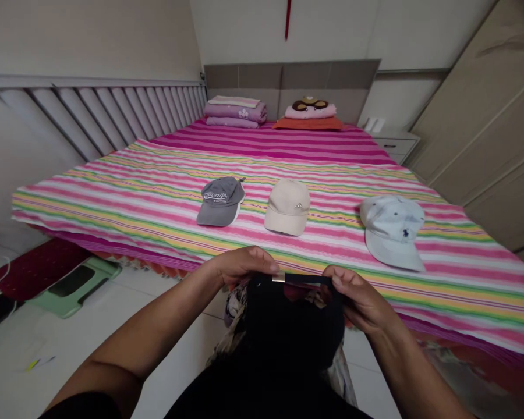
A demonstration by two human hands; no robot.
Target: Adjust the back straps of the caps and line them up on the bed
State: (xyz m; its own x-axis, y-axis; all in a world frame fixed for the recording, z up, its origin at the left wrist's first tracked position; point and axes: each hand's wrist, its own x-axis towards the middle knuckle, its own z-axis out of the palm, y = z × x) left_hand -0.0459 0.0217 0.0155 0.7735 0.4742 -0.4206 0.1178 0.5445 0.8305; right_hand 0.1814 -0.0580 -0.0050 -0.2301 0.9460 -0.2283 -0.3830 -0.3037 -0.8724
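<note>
A black cap hangs in front of me, held by both hands at its back strap, where a small metal buckle shows. My left hand pinches the strap at the buckle. My right hand grips the strap's other end with curled fingers. On the striped bed beyond lie three caps in a row: a grey cap on the left, a beige cap in the middle, and a pale blue cap on the right.
Folded purple bedding and a pillow stack with a plush toy sit at the headboard. A white nightstand and a wardrobe stand right. A green scale and a red mat lie on the floor, left.
</note>
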